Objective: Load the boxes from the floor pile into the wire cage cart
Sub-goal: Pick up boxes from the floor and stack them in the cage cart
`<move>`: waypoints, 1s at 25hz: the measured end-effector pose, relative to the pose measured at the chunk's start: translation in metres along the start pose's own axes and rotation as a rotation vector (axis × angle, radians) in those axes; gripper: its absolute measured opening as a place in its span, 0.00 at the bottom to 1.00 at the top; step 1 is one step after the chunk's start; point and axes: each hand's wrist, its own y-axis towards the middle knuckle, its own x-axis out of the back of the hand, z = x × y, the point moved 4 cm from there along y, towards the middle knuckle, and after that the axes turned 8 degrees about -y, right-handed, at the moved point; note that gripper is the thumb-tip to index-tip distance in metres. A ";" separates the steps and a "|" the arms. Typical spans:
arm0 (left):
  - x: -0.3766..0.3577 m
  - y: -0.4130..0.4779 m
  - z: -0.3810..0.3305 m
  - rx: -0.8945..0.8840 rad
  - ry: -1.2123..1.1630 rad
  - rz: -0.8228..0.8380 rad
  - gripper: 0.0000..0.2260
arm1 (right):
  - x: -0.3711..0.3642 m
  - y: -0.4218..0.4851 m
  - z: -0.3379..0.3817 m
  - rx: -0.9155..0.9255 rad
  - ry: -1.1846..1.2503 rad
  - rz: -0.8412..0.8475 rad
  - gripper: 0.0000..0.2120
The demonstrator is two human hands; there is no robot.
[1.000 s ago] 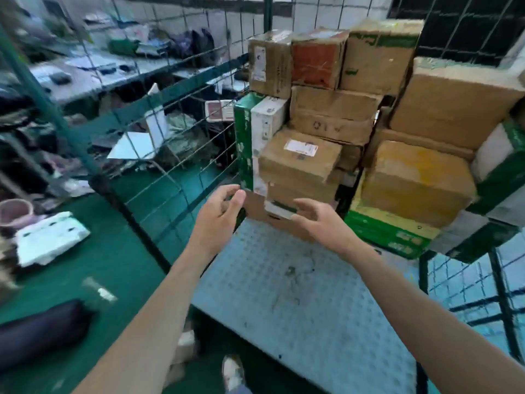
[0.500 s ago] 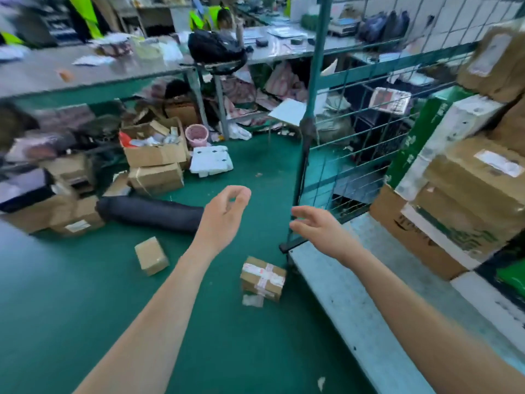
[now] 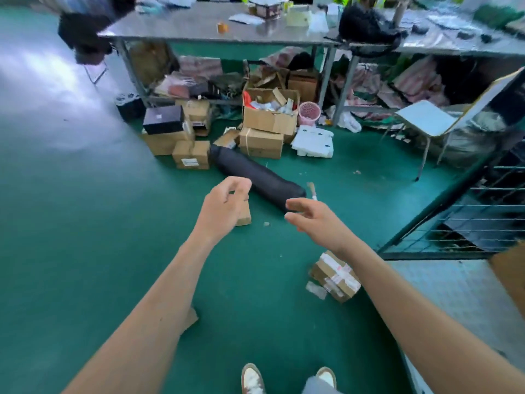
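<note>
Above open floor (image 3: 85,223): left hand (image 3: 220,211), right hand (image 3: 318,220) empty; cart (image 3: 431,255) rightward.

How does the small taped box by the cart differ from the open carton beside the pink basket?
The small taped box is sealed with pale tape; the open carton has its flaps up, with scraps inside. The small taped box lies directly on the green floor; the open carton sits on a closed box. The open carton is larger than the small taped box. Both are brown cardboard.
</note>
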 end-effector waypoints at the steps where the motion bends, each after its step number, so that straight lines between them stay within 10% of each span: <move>1: 0.017 -0.001 0.006 0.015 -0.006 -0.034 0.16 | -0.012 0.007 0.008 0.010 -0.004 0.019 0.21; 16: 0.226 -0.041 0.089 0.230 -0.071 -0.577 0.23 | -0.201 0.146 0.098 0.162 0.020 0.444 0.15; 25: 0.251 0.062 0.077 0.239 -0.054 -0.624 0.21 | -0.191 0.257 0.128 0.164 0.090 0.476 0.15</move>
